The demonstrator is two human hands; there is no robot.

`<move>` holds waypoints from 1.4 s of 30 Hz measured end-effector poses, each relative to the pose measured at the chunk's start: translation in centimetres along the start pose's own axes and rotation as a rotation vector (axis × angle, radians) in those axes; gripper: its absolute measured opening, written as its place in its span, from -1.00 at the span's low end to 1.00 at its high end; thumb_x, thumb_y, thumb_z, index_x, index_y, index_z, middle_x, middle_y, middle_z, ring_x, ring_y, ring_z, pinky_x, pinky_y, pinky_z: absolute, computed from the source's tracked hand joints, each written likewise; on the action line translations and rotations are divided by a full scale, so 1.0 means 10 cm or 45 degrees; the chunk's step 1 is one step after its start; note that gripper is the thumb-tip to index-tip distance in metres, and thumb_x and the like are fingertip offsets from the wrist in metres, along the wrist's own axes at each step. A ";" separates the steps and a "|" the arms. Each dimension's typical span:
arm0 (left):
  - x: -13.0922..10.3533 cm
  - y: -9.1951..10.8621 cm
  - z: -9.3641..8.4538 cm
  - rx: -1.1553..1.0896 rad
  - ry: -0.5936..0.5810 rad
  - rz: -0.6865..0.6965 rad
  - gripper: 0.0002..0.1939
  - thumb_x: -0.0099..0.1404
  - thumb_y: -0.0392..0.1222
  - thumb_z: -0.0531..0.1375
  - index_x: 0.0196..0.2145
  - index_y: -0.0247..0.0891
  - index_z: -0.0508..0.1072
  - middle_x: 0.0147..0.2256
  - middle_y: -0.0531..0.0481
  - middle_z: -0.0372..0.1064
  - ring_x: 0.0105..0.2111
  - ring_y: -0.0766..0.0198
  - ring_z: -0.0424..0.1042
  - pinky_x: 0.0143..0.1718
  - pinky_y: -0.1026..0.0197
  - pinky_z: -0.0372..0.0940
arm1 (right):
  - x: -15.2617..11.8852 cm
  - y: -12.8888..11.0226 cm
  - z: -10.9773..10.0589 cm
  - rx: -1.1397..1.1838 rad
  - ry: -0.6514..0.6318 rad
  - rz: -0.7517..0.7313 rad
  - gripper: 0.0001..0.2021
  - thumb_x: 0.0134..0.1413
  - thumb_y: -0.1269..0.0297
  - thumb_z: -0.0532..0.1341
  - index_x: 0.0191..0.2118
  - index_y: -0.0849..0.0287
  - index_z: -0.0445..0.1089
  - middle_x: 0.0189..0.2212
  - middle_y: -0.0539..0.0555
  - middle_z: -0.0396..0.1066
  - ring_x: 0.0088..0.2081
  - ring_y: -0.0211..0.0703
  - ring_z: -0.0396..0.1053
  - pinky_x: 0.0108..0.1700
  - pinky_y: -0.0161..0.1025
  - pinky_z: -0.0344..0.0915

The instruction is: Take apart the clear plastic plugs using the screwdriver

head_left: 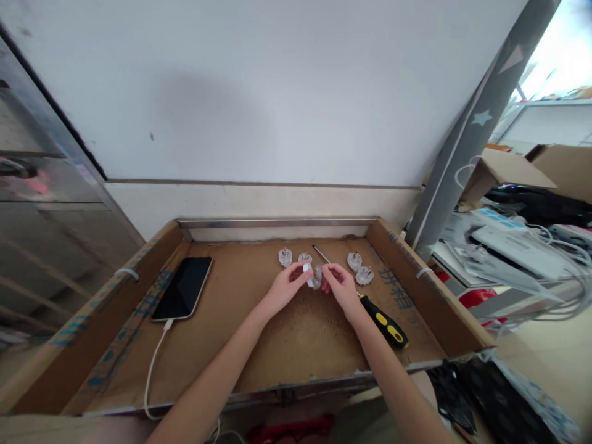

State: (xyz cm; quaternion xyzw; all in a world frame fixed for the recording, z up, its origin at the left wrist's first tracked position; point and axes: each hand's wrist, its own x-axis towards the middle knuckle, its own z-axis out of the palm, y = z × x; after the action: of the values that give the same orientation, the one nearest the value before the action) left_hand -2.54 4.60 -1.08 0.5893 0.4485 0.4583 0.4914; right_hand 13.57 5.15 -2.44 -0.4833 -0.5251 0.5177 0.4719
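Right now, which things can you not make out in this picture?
All in the head view:
- Clear piece between left hand and right hand: fingers partly cover it; too small.
- Screwdriver: right hand hides part of its shaft.
- White cable: far end lost behind left forearm.
- Cardboard box: cut by right edge.

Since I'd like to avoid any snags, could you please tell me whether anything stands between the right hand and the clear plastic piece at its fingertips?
Nothing visible stands between the right hand and the clear plastic piece. The screwdriver passes beneath that hand, not between them.
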 end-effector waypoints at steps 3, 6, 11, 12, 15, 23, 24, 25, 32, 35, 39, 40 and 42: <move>0.01 -0.03 0.01 -0.103 -0.084 -0.054 -0.53 0.15 0.09 0.19 -0.09 -0.28 0.41 -0.12 -0.13 0.42 -0.13 0.13 0.40 -0.09 0.10 0.30 | -0.01 -0.01 0.00 0.002 -0.044 -0.008 -0.70 0.15 0.15 0.09 -0.17 0.33 0.28 -0.40 0.01 0.29 -0.44 -0.46 0.24 -0.41 -0.44 0.28; 0.00 -0.01 0.01 -0.163 -0.141 -0.090 -0.52 0.15 0.10 0.19 -0.07 -0.25 0.40 -0.10 -0.12 0.41 -0.13 0.15 0.40 -0.13 0.12 0.32 | -0.01 -0.01 0.01 0.017 -0.062 -0.026 -0.71 0.15 0.16 0.09 -0.17 0.32 0.28 -0.41 0.00 0.29 -0.45 -0.47 0.23 -0.43 -0.45 0.27; -0.02 0.03 0.00 -0.065 -0.144 -0.148 -0.48 0.15 0.12 0.19 -0.04 -0.26 0.38 -0.17 -0.11 0.42 -0.25 0.22 0.41 -0.29 0.21 0.33 | -0.04 -0.01 0.04 0.048 -0.060 -0.071 -0.72 0.14 0.17 0.10 -0.19 0.33 0.28 -0.42 -0.01 0.28 -0.46 -0.47 0.23 -0.43 -0.45 0.27; -0.02 0.04 0.00 -0.044 -0.148 -0.154 -0.47 0.15 0.14 0.18 -0.03 -0.26 0.39 -0.18 -0.11 0.42 -0.26 0.23 0.41 -0.31 0.22 0.32 | -0.05 -0.01 0.04 0.050 -0.056 -0.081 -0.72 0.14 0.17 0.10 -0.19 0.33 0.29 -0.42 0.00 0.29 -0.46 -0.47 0.23 -0.43 -0.45 0.27; -0.02 0.05 0.00 -0.015 -0.160 -0.145 -0.44 0.14 0.16 0.17 -0.02 -0.28 0.39 -0.20 -0.10 0.42 -0.29 0.25 0.39 -0.37 0.26 0.29 | -0.07 -0.03 0.05 0.039 -0.032 -0.110 -0.72 0.14 0.17 0.10 -0.19 0.33 0.29 -0.42 -0.01 0.28 -0.46 -0.47 0.23 -0.42 -0.44 0.27; -0.04 0.14 -0.01 0.000 -0.159 -0.130 -0.49 0.19 0.08 0.16 0.02 -0.24 0.37 -0.20 -0.08 0.43 -0.27 0.25 0.38 -0.30 0.25 0.26 | -0.11 -0.06 0.06 -0.058 0.037 -0.212 -0.73 0.13 0.17 0.11 -0.22 0.33 0.29 -0.44 -0.01 0.28 -0.45 -0.47 0.24 -0.40 -0.43 0.28; -0.04 0.15 -0.01 0.005 -0.158 -0.133 -0.50 0.20 0.06 0.15 0.03 -0.24 0.36 -0.18 -0.09 0.43 -0.26 0.25 0.38 -0.29 0.24 0.26 | -0.11 -0.06 0.05 -0.069 0.050 -0.230 -0.72 0.13 0.16 0.11 -0.23 0.33 0.29 -0.43 -0.01 0.29 -0.44 -0.46 0.25 -0.38 -0.42 0.29; -0.05 0.16 -0.01 0.009 -0.156 -0.138 -0.51 0.20 0.04 0.15 0.04 -0.23 0.36 -0.16 -0.09 0.42 -0.24 0.24 0.38 -0.27 0.24 0.26 | -0.11 -0.06 0.05 -0.081 0.066 -0.249 -0.72 0.12 0.16 0.12 -0.23 0.33 0.30 -0.42 0.00 0.30 -0.42 -0.45 0.26 -0.36 -0.40 0.30; -0.06 0.19 -0.04 0.007 -0.183 -0.154 -0.53 0.23 -0.02 0.13 0.08 -0.17 0.30 -0.05 -0.09 0.38 -0.13 0.18 0.38 -0.21 0.21 0.28 | -0.19 -0.13 0.10 -0.197 0.227 -0.391 -0.71 0.11 0.13 0.13 -0.24 0.32 0.31 -0.38 0.02 0.32 -0.37 -0.41 0.28 -0.27 -0.33 0.32; -0.05 0.16 -0.05 0.001 -0.179 -0.147 -0.54 0.24 -0.02 0.12 0.08 -0.14 0.30 -0.06 -0.08 0.39 -0.12 0.18 0.38 -0.20 0.19 0.29 | -0.22 -0.15 0.13 -0.235 0.272 -0.433 -0.71 0.11 0.13 0.12 -0.25 0.31 0.31 -0.37 0.03 0.32 -0.36 -0.41 0.28 -0.26 -0.33 0.31; -0.05 0.16 -0.05 -0.003 -0.174 -0.124 -0.55 0.24 -0.03 0.13 0.08 -0.14 0.30 -0.04 -0.08 0.37 -0.09 0.16 0.37 -0.17 0.17 0.30 | -0.23 -0.16 0.13 -0.260 0.327 -0.462 -0.70 0.12 0.11 0.10 -0.24 0.31 0.32 -0.36 0.04 0.33 -0.33 -0.39 0.29 -0.23 -0.31 0.31; -0.05 0.17 -0.05 -0.003 -0.171 -0.122 -0.56 0.24 -0.04 0.13 0.07 -0.14 0.30 -0.03 -0.08 0.37 -0.08 0.16 0.37 -0.16 0.17 0.29 | -0.23 -0.15 0.13 -0.266 0.343 -0.465 -0.69 0.13 0.11 0.10 -0.24 0.31 0.31 -0.35 0.04 0.33 -0.33 -0.39 0.29 -0.23 -0.31 0.31; -0.06 0.18 -0.05 -0.019 -0.167 -0.120 -0.56 0.24 -0.06 0.13 0.07 -0.15 0.30 -0.02 -0.09 0.36 -0.06 0.15 0.36 -0.14 0.16 0.29 | -0.23 -0.16 0.12 -0.279 0.355 -0.467 -0.69 0.13 0.10 0.09 -0.23 0.31 0.31 -0.34 0.04 0.33 -0.32 -0.39 0.29 -0.23 -0.31 0.31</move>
State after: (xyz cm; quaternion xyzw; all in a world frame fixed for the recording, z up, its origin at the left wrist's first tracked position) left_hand -2.96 3.88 0.70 0.5928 0.4390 0.3983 0.5451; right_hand 12.51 2.73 -0.90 -0.4949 -0.5867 0.2920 0.5706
